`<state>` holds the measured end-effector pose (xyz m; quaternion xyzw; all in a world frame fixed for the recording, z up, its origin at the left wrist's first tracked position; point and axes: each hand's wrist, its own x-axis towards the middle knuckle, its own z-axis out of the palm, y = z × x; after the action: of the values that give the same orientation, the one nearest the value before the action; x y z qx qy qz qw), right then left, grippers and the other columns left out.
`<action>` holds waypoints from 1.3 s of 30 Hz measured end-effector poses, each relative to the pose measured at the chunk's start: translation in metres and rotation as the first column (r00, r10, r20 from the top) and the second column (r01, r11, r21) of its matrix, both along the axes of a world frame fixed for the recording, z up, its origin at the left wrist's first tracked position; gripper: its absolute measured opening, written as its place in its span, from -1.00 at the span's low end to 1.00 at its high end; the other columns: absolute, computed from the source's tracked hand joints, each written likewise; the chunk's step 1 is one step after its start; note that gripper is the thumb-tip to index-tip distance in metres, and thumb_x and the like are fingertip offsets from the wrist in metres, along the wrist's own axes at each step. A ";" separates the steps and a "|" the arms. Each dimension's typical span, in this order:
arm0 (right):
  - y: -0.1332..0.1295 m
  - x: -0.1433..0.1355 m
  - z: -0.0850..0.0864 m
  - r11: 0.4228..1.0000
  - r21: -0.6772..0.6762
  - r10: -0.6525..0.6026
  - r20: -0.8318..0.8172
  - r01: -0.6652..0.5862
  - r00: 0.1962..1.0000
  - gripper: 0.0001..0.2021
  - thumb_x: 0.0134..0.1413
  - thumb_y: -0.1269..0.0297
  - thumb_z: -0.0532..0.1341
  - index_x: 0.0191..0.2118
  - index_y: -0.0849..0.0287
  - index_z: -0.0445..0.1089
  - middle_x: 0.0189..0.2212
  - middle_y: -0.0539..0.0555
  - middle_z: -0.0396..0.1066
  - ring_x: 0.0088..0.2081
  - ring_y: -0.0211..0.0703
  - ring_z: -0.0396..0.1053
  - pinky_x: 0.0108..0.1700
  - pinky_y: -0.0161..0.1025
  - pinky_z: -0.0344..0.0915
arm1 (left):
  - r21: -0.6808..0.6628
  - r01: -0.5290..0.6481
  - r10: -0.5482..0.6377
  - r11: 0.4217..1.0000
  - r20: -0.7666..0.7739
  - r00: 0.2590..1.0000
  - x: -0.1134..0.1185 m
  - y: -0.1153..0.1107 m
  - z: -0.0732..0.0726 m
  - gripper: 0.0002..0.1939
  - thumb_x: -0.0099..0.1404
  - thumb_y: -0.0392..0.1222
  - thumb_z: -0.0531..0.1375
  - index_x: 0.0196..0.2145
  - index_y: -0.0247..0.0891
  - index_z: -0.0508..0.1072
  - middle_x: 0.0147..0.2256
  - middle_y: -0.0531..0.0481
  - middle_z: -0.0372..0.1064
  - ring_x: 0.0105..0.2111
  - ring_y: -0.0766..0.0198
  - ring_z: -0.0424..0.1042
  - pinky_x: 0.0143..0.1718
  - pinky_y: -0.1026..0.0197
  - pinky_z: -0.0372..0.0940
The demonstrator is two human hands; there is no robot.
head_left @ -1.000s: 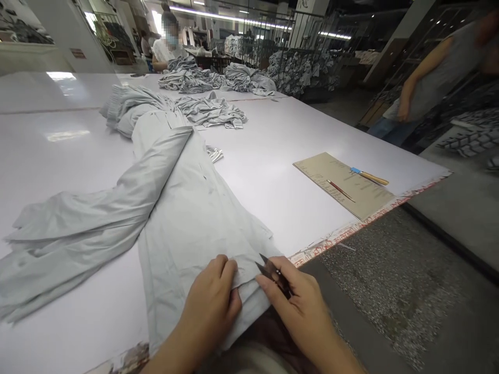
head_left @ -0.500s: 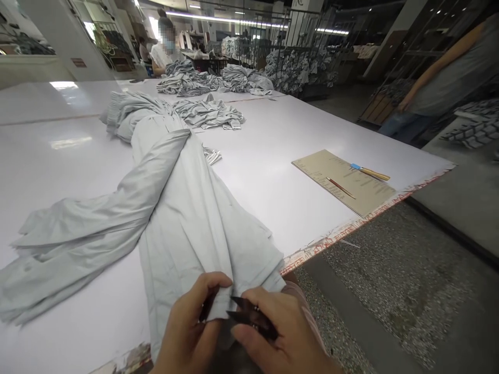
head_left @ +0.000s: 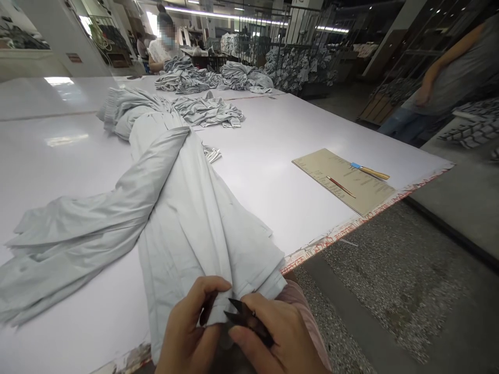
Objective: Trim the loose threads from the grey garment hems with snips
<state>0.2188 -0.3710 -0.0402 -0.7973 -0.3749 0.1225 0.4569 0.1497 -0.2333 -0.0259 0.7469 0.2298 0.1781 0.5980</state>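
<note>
Light grey fabric (head_left: pixel 187 208) lies in long folds over the white table, its near end reaching the front edge. My left hand (head_left: pixel 197 324) pinches a hemmed edge of it between thumb and fingers. Closed around small dark thread snips (head_left: pixel 247 319), my right hand (head_left: pixel 273 332) is just to the right. The snips' two pointed blades are apart, with their tips at the edge of the fabric beside my left fingers.
A brown board (head_left: pixel 343 182) on the table (head_left: pixel 265 150) carries a red pencil (head_left: pixel 340 186) and a blue-and-yellow tool (head_left: pixel 370 171). Grey fabric piles (head_left: pixel 210 110) lie farther back. One person (head_left: pixel 161 49) is behind the table, another (head_left: pixel 440 78) at right.
The snips and my right hand have shifted slightly left, closer to the held fabric edge. The arm of the person at right has lifted a little.
</note>
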 end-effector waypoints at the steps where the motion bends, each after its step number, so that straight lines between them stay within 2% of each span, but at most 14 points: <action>1: 0.001 -0.001 0.000 1.000 -0.005 -0.002 -0.003 0.002 1.000 -0.73 0.23 0.05 0.12 -0.38 0.11 0.32 -0.58 -0.09 0.37 -0.53 -0.25 0.34 -0.48 -0.34 0.00 | -0.005 -0.007 0.007 1.000 -0.003 1.000 0.000 0.000 0.000 -0.65 0.01 -0.38 0.02 -0.31 -0.06 0.44 -0.38 0.21 0.45 -0.33 0.32 0.44 -0.40 0.36 0.28; 6: 0.003 -0.003 -0.002 1.000 0.006 0.007 0.035 -0.008 0.999 -0.76 0.29 0.16 0.05 -0.36 0.11 0.31 -0.59 -0.09 0.35 -0.54 -0.24 0.33 -0.43 -0.32 0.03 | -0.056 -0.035 0.033 0.998 -0.035 0.999 -0.001 0.001 0.003 -0.67 -0.01 -0.37 0.03 -0.31 -0.07 0.44 -0.36 0.18 0.44 -0.31 0.29 0.43 -0.40 0.35 0.27; 8: 0.003 -0.003 -0.004 1.000 0.020 0.004 0.009 -0.004 1.000 -0.75 0.28 0.13 0.06 -0.38 0.11 0.31 -0.58 -0.09 0.35 -0.54 -0.25 0.32 -0.44 -0.32 0.03 | -0.091 -0.046 0.041 0.995 -0.058 0.997 -0.001 0.000 0.004 -0.68 -0.01 -0.35 0.05 -0.32 -0.10 0.44 -0.37 0.16 0.43 -0.33 0.28 0.42 -0.41 0.34 0.26; 11: 0.005 -0.003 -0.006 0.999 0.044 -0.021 -0.033 0.022 0.999 -0.72 0.14 0.00 0.19 -0.39 0.11 0.31 -0.60 -0.11 0.32 -0.56 -0.26 0.29 -0.47 -0.35 0.05 | -0.167 -0.063 0.051 0.984 -0.078 0.996 -0.001 -0.002 0.006 -0.67 -0.06 -0.36 0.05 -0.32 -0.10 0.42 -0.39 0.16 0.38 -0.39 0.30 0.39 -0.40 0.33 0.25; 13: 0.009 0.000 -0.007 0.995 0.074 -0.063 -0.008 0.063 0.998 -0.80 0.07 0.09 0.22 -0.41 0.10 0.31 -0.65 -0.14 0.25 -0.59 -0.27 0.24 -0.46 -0.36 0.07 | -0.218 -0.080 0.064 0.973 -0.080 0.995 0.000 -0.002 0.008 -0.68 -0.08 -0.37 0.06 -0.34 -0.08 0.39 -0.43 0.19 0.30 -0.44 0.33 0.33 -0.43 0.34 0.22; 16: 0.014 0.011 -0.006 0.979 0.144 -0.135 -0.071 0.144 0.988 -0.94 0.04 0.31 0.14 -0.42 0.11 0.31 -0.66 -0.14 0.17 -0.62 -0.30 0.17 -0.53 -0.39 0.06 | -0.134 -0.082 0.072 0.988 -0.077 0.994 0.002 0.007 0.014 -0.77 -0.01 -0.34 0.15 -0.35 -0.09 0.39 -0.38 0.14 0.30 -0.38 0.30 0.30 -0.42 0.34 0.16; 18: 0.014 0.020 -0.003 0.960 0.179 -0.182 -0.189 0.216 0.965 -0.92 0.09 0.30 0.12 -0.40 0.13 0.29 -0.62 -0.13 0.17 -0.60 -0.31 0.16 -0.56 -0.42 0.07 | -0.087 0.005 -0.015 0.996 -0.117 0.993 0.004 0.018 0.019 -0.99 0.13 -0.21 0.20 -0.44 -0.15 0.42 -0.37 0.09 0.29 -0.35 0.27 0.27 -0.37 0.32 0.14; 21: 0.009 0.029 0.001 0.945 0.179 -0.217 -0.280 0.273 0.935 -0.87 0.16 0.23 0.15 -0.38 0.14 0.27 -0.57 -0.11 0.19 -0.54 -0.30 0.20 -0.52 -0.43 0.15 | -0.250 0.151 -0.206 0.956 -0.210 0.956 0.006 0.036 0.024 -0.60 0.25 0.08 0.16 -0.60 -0.23 0.33 -0.50 0.10 0.11 -0.46 0.30 0.14 -0.42 0.31 0.11; 24: 0.002 0.026 0.004 0.982 0.100 -0.122 -0.313 0.160 0.942 -0.87 0.16 0.22 0.17 -0.37 0.14 0.29 -0.56 -0.11 0.21 -0.52 -0.29 0.22 -0.50 -0.43 0.15 | -0.419 0.150 -0.264 0.895 -0.229 0.937 0.007 0.042 0.025 -0.53 0.26 0.15 0.15 -0.61 -0.26 0.31 -0.52 0.11 0.03 -0.46 0.31 0.11 -0.42 0.33 0.13; 26: -0.001 0.020 0.005 0.998 0.038 -0.042 -0.269 0.054 0.962 -0.84 0.16 0.19 0.17 -0.38 0.13 0.30 -0.58 -0.11 0.21 -0.53 -0.29 0.22 -0.49 -0.40 0.12 | -0.503 0.105 -0.248 0.858 -0.225 0.942 0.008 0.038 0.027 -0.54 0.22 0.14 0.20 -0.62 -0.27 0.30 -0.53 0.12 0.02 -0.47 0.33 0.11 -0.45 0.34 0.15; 29: -0.001 0.013 0.005 0.999 -0.031 0.026 -0.072 -0.028 0.997 -0.79 0.18 0.13 0.16 -0.40 0.13 0.28 -0.59 -0.12 0.26 -0.54 -0.28 0.24 -0.43 -0.35 0.06 | -0.589 0.030 -0.201 0.808 -0.227 0.953 0.009 0.028 0.032 -0.52 0.14 0.13 0.28 -0.65 -0.24 0.21 -0.56 0.15 -0.02 -0.53 0.35 0.07 -0.57 0.36 0.11; 32: 0.004 0.012 0.006 0.997 -0.072 0.042 0.099 -0.035 0.994 -0.77 0.22 0.11 0.16 -0.38 0.13 0.28 -0.57 -0.11 0.33 -0.53 -0.25 0.31 -0.41 -0.33 0.02 | -0.560 0.014 -0.171 0.828 -0.228 0.958 0.010 0.022 0.037 -0.51 0.11 0.13 0.29 -0.67 -0.25 0.20 -0.57 0.16 -0.02 -0.54 0.37 0.05 -0.58 0.36 0.09; 35: 0.010 0.013 0.008 0.999 -0.042 0.042 0.215 -0.033 0.976 -0.69 0.31 0.09 0.05 -0.41 0.14 0.28 -0.58 -0.08 0.37 -0.54 -0.24 0.34 -0.45 -0.32 0.00 | -0.534 0.017 -0.169 0.845 -0.236 0.957 0.009 0.023 0.037 -0.50 0.13 0.13 0.28 -0.67 -0.26 0.19 -0.57 0.16 -0.03 -0.54 0.38 0.02 -0.57 0.37 0.07; 39: 0.010 0.012 0.008 0.997 -0.049 0.062 0.245 -0.052 0.967 -0.62 0.37 0.12 -0.03 -0.46 0.14 0.27 -0.59 -0.07 0.38 -0.55 -0.26 0.34 -0.45 -0.31 -0.01 | -0.589 -0.012 -0.160 0.808 -0.240 0.958 0.008 0.025 0.036 -0.49 0.11 0.12 0.30 -0.67 -0.25 0.15 -0.57 0.18 -0.06 -0.55 0.40 0.00 -0.59 0.37 0.04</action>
<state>0.2312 -0.3614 -0.0319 -0.8047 -0.4489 0.0435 0.3861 0.1578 -0.2088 0.0098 0.5528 0.3254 -0.0313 0.7665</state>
